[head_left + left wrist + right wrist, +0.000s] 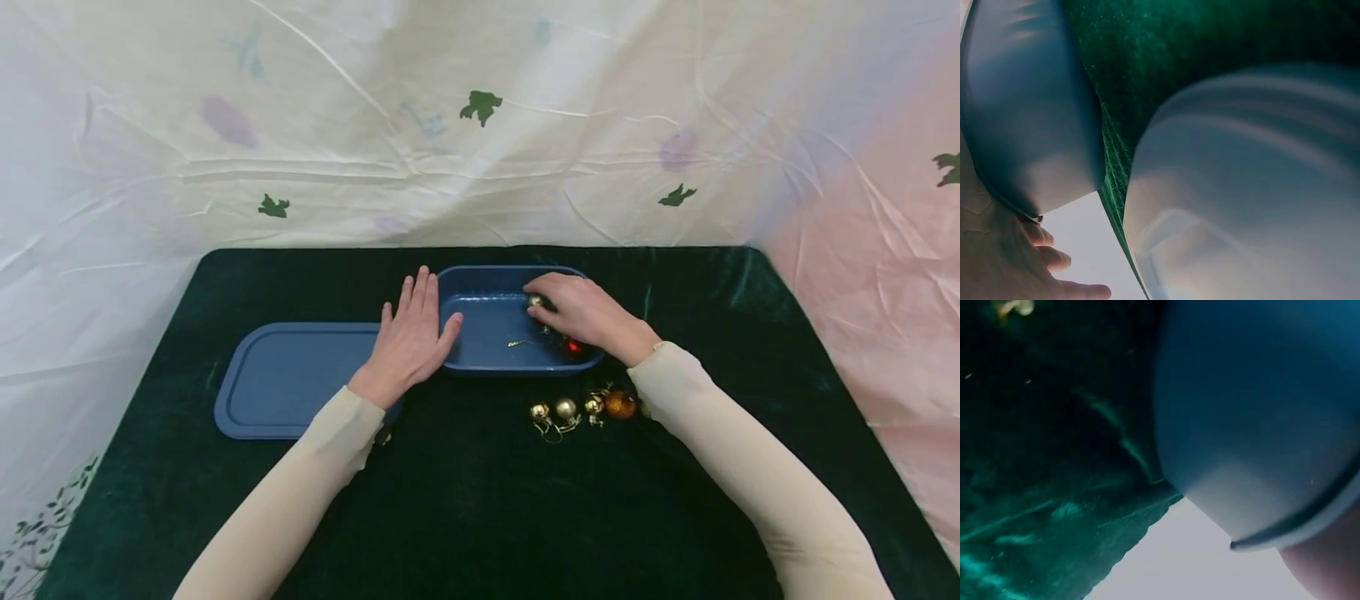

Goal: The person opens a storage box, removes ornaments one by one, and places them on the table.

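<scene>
A blue rectangular box (480,329) sits on the table. My left hand (405,342) touches its left rim, fingers straight and thumb over the edge; the left wrist view shows that hand (1000,250) against the box's outer side (1035,112). My right hand (585,310) reaches over the box's right end and pinches a gold ball ornament (536,301) between thumb and fingers. Below that hand, a red ball ornament (573,347) lies in the box, with a small gold cord (516,343) on the bottom. In the right wrist view, the box wall (1254,412) hides most of the hand.
The blue lid (300,379) lies left of the box, partly behind my left arm. In front of the box are several gold ball ornaments (566,408) with strings and an orange one (619,405). Dark green velvet (480,517) covers the table; a pale curtain (375,125) hangs behind.
</scene>
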Available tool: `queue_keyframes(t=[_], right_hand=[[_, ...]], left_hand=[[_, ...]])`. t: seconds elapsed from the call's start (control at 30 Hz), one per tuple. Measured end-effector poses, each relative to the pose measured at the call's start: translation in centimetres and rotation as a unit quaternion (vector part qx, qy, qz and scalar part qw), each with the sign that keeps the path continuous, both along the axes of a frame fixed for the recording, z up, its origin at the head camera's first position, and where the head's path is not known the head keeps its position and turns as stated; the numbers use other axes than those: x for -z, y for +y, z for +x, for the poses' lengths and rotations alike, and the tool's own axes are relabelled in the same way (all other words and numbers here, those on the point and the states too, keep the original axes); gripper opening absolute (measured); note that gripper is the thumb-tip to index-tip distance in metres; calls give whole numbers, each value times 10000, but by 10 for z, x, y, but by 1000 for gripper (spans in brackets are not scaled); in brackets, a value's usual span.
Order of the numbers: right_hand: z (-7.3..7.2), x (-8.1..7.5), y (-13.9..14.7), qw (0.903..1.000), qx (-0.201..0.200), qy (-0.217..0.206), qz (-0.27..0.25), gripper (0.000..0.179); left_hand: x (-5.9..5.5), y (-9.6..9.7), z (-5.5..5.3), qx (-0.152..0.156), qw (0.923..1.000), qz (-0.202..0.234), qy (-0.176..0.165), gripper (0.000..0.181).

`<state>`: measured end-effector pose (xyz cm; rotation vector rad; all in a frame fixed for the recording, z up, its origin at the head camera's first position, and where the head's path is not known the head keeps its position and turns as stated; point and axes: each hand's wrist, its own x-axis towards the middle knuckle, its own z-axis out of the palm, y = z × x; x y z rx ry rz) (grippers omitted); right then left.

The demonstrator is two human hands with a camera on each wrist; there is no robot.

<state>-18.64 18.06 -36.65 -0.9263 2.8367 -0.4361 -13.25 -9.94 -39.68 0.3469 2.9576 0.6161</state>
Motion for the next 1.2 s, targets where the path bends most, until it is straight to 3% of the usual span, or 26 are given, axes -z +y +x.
queue_keyframes(t=[0.27,0.6,0.87,1.2], right_hand=[[-3,5,-14,9998,-5,75,175,39],[-8,2,-9,9948,-75,-877,-504,45],[-14,3,3,9958,-161,-835,-346,54],[-21,7,2,9950,-333,-924,-191,46]], left_hand=[[1,2,0,-46,10000,-75,47,82],[1,2,-1,-70,9999,-139,34,82],[1,2,0,-55,9999,-91,71,81],[-1,3,0,-66,9999,-114,-4,82]])
